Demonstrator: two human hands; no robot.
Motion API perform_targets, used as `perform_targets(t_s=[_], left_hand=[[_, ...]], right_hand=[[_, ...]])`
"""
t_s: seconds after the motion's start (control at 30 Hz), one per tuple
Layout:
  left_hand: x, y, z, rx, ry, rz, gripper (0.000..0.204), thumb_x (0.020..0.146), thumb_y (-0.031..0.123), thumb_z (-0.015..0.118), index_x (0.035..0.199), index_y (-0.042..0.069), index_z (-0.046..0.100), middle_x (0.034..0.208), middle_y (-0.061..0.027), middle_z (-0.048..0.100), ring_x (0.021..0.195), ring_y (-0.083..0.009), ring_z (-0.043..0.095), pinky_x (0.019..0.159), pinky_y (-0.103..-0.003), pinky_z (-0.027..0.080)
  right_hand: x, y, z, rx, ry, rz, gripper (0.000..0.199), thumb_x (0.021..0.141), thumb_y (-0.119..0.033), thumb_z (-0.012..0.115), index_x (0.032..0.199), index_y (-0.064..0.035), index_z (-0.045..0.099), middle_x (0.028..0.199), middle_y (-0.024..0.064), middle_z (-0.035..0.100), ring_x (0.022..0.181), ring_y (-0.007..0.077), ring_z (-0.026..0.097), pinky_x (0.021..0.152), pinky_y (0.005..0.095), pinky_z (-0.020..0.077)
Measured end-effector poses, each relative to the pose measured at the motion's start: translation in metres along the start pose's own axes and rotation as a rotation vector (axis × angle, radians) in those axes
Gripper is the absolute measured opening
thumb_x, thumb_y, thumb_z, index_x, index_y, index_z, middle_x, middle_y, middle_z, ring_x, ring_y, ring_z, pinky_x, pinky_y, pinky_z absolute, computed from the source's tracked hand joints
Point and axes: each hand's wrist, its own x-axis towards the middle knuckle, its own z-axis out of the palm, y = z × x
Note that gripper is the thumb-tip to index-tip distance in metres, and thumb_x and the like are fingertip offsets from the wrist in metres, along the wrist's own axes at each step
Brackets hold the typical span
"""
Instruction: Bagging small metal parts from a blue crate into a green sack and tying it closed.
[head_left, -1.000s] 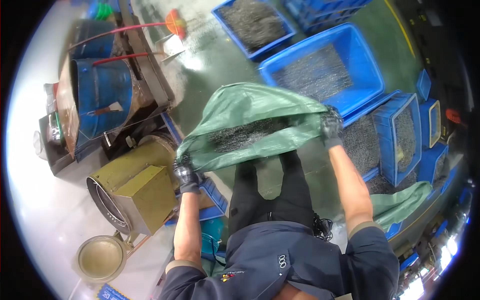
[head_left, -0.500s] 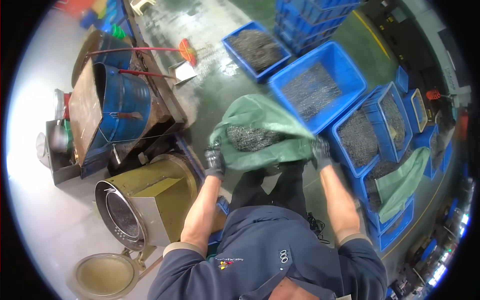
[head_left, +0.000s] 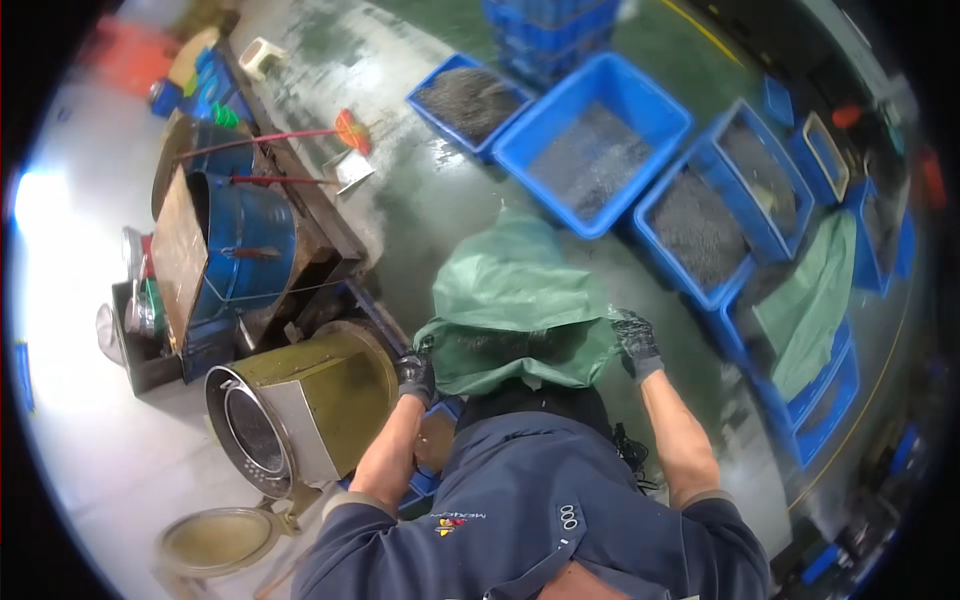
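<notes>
Wet green floor (head_left: 440, 215); gloved hands' grip on sack (head_left: 515, 305) unclear.

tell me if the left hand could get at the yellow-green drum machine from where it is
Probably yes, but not right now: the left hand is clamped on the green sack edge. The yellow-green drum machine sits right beside it with nothing between; it would need to let go first.

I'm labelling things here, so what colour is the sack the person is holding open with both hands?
Green. The sack shows best in the head view, its only view.
</notes>
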Motion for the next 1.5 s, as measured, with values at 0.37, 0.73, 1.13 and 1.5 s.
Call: perform_targets(t_s=[0.37,0.73,1.13,1.5], left_hand=[[-0.066,0.212,-0.091,0.019,0.001,0.92,0.042,0.076,-0.001,0.042,0.116,0.007,0.055,0.104,-0.0221,0.058,0.094,-0.0386,0.056,0.083,-0.045,0.044],[-0.098,0.293,-0.066,-0.529,-0.694,0.663,0.017,0.083,0.005,0.054,0.097,0.003,0.063,0.096,-0.0173,0.063,0.084,-0.0281,0.062,0.072,-0.035,0.049],[-0.131,0.31,0.146,0.032,-0.892,0.582,0.032,0.086,0.026,0.055,0.109,0.003,0.058,0.099,-0.0181,0.062,0.084,-0.0302,0.058,0.075,-0.037,0.043],[-0.194,0.437,0.13,0.279,-0.342,1.51,0.065,0.077,0.038,0.062,0.127,0.001,0.044,0.121,-0.0235,0.049,0.114,-0.037,0.046,0.094,-0.04,0.039]], right_hand=[[-0.065,0.041,-0.111,-0.118,0.478,0.254,0.033,0.074,0.002,0.047,0.104,-0.0054,0.06,0.102,0.0195,0.059,0.093,0.0325,0.057,0.08,0.039,0.0462],[-0.199,0.029,-0.152,0.636,0.908,0.658,0.033,0.075,0.001,0.051,0.107,-0.0038,0.06,0.103,0.0159,0.062,0.096,0.0302,0.059,0.084,0.0376,0.0464],[-0.373,0.096,0.037,-0.089,0.277,1.278,0.055,0.069,-0.011,0.061,0.123,-0.0083,0.048,0.123,0.0156,0.051,0.113,0.0299,0.048,0.096,0.039,0.0384],[-0.376,0.115,0.036,-0.009,0.463,1.235,0.031,0.086,-0.019,0.041,0.11,-0.0067,0.057,0.113,0.0162,0.056,0.101,0.0321,0.055,0.088,0.0407,0.0431]])
